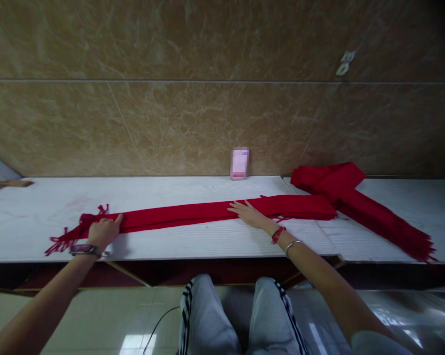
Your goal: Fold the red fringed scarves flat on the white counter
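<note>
A long red scarf point(185, 214) lies folded into a narrow strip across the white tabletop, its fringe at the left end. My left hand point(103, 232) is on that end close to the fringe, fingers curled into the cloth and thumb pointing right. Part of the scarf is hidden beneath it. Farther right, my right hand point(248, 214) rests flat on the strip with its fingers spread. Beyond the right end of the strip, a second red scarf point(377, 214) lies loosely folded over itself, with its fringe toward the front edge.
A small blurred pink-and-white card or box point(239, 163) leans upright against the tan marbled wall point(170, 123). The white table point(192, 241) runs along the wall, its front edge just ahead of my knees. A wall socket point(345, 64) is at upper right. A thin black cable point(157, 323) trails below.
</note>
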`<state>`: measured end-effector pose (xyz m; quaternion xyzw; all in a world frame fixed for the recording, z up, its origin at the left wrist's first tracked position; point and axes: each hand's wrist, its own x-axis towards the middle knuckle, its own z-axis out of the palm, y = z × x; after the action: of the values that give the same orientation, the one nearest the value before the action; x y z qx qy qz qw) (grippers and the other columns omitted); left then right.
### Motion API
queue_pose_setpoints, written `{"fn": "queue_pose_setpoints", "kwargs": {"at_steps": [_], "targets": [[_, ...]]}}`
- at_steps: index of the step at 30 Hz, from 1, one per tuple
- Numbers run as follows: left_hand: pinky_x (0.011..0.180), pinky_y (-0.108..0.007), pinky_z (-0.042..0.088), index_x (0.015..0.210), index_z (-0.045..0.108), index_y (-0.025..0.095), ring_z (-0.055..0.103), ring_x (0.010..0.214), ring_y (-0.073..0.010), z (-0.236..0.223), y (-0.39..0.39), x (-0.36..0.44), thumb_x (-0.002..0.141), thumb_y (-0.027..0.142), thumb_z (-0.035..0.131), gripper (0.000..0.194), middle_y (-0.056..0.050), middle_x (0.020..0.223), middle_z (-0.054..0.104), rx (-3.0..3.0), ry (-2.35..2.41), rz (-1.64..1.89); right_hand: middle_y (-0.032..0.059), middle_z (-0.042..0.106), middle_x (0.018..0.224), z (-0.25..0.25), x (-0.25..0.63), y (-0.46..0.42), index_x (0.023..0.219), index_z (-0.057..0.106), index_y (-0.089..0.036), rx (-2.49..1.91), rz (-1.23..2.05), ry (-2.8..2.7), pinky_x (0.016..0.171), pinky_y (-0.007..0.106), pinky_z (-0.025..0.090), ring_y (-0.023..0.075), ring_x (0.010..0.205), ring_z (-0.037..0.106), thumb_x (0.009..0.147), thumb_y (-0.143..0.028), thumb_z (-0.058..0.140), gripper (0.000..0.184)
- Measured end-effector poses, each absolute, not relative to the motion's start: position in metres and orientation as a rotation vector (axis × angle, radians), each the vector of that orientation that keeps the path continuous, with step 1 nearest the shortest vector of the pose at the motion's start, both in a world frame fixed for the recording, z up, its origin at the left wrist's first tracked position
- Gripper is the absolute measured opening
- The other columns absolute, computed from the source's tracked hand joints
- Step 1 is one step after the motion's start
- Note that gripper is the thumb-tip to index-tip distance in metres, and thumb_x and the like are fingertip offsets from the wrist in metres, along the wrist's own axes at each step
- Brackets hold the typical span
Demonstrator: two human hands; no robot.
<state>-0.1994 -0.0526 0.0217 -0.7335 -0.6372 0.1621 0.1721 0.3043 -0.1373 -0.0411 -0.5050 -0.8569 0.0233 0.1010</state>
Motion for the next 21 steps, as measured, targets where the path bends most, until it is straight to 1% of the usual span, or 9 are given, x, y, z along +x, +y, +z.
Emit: {"fn": "queue_pose_setpoints", "kwargs": {"at_steps": [3, 6, 7, 9, 11, 13, 15, 18, 21], "targets": [[0.071, -0.036, 0.039, 0.122, 0.048, 0.014, 0.06, 0.083, -0.0289, 0.019, -0.058, -0.196, 0.089, 0.013, 0.02, 0.043, -0.015, 0.088, 0.065, -1.978, -1.907, 0.504, 0.0032, 0.031, 0.144, -0.04, 0.306, -0.14, 0.136, 0.033, -0.029, -1.467, 0.148, -2.566, 0.106, 0.052, 0.011, 0.0185, 0.133, 0.021, 0.09, -0.018, 0.028, 0.047], [0.071, -0.037, 0.039, 0.123, 0.045, 0.013, 0.061, 0.077, -0.0268, 0.025, -0.059, -0.195, 0.089, 0.015, 0.021, 0.042, -0.013, 0.084, 0.065, -1.876, -1.946, 0.342, 0.003, 0.029, 0.145, -0.037, 0.305, -0.14, 0.137, 0.03, -0.029, -1.501, 0.181, -2.447, 0.107, 0.049, 0.012, 0.0167, 0.134, 0.02, 0.091, -0.019, 0.027, 0.047], [0.071, -0.037, 0.039, 0.126, 0.042, 0.013, 0.06, 0.079, -0.0271, 0.026, -0.059, -0.195, 0.089, 0.016, 0.022, 0.043, -0.014, 0.086, 0.064, -1.851, -1.935, 0.268, 0.003, 0.028, 0.145, -0.036, 0.305, -0.14, 0.138, 0.029, -0.029, -1.508, 0.174, -2.403, 0.107, 0.048, 0.013, 0.0162, 0.134, 0.02, 0.091, -0.019, 0.027, 0.048], [0.072, -0.038, 0.04, 0.131, 0.038, 0.014, 0.058, 0.088, -0.029, 0.024, -0.06, -0.198, 0.089, 0.016, 0.021, 0.045, -0.018, 0.1, 0.061, -1.857, -1.886, 0.195, 0.0026, 0.027, 0.146, -0.034, 0.306, -0.141, 0.138, 0.029, -0.03, -1.496, 0.157, -2.392, 0.107, 0.048, 0.012, 0.0165, 0.134, 0.018, 0.091, -0.02, 0.027, 0.048], [0.074, -0.04, 0.04, 0.133, 0.038, 0.016, 0.054, 0.097, -0.0302, 0.017, -0.062, -0.204, 0.089, 0.017, 0.021, 0.047, -0.021, 0.116, 0.053, -1.927, -1.887, 0.247, 0.0018, 0.029, 0.145, -0.034, 0.308, -0.144, 0.136, 0.032, -0.031, -1.467, 0.165, -2.484, 0.107, 0.051, 0.01, 0.0183, 0.134, 0.018, 0.091, -0.022, 0.029, 0.046], [0.076, -0.041, 0.04, 0.134, 0.037, 0.019, 0.052, 0.101, -0.0308, 0.009, -0.063, -0.21, 0.089, 0.017, 0.022, 0.048, -0.02, 0.125, 0.047, -1.994, -1.954, 0.345, 0.0014, 0.031, 0.144, -0.034, 0.31, -0.146, 0.135, 0.033, -0.033, -1.443, 0.184, -2.584, 0.106, 0.054, 0.008, 0.0198, 0.134, 0.018, 0.091, -0.024, 0.031, 0.045], [0.078, -0.044, 0.039, 0.136, 0.035, 0.022, 0.052, 0.102, -0.0321, 0.005, -0.062, -0.214, 0.089, 0.019, 0.023, 0.048, -0.019, 0.127, 0.046, -1.982, -2.056, 0.411, 0.0016, 0.03, 0.144, -0.035, 0.311, -0.147, 0.136, 0.032, -0.032, -1.435, 0.181, -2.62, 0.106, 0.055, 0.007, 0.0199, 0.134, 0.017, 0.091, -0.024, 0.031, 0.045], [0.081, -0.047, 0.037, 0.134, 0.038, 0.023, 0.051, 0.104, -0.034, 0.007, -0.061, -0.207, 0.089, 0.02, 0.025, 0.047, -0.018, 0.126, 0.048, -1.909, -2.119, 0.444, 0.0022, 0.029, 0.145, -0.036, 0.311, -0.146, 0.136, 0.032, -0.031, -1.428, 0.16, -2.617, 0.106, 0.055, 0.007, 0.0197, 0.134, 0.017, 0.092, -0.024, 0.029, 0.045], [0.087, -0.051, 0.033, 0.135, 0.036, 0.02, 0.043, 0.115, -0.0364, 0.007, -0.061, -0.186, 0.086, 0.02, 0.033, 0.049, -0.019, 0.131, 0.044, -1.94, -1.943, 0.306, 0.0029, 0.029, 0.144, -0.037, 0.311, -0.145, 0.136, 0.032, -0.03, -1.43, 0.151, -2.606, 0.106, 0.055, 0.007, 0.02, 0.134, 0.017, 0.092, -0.025, 0.029, 0.045]]}}
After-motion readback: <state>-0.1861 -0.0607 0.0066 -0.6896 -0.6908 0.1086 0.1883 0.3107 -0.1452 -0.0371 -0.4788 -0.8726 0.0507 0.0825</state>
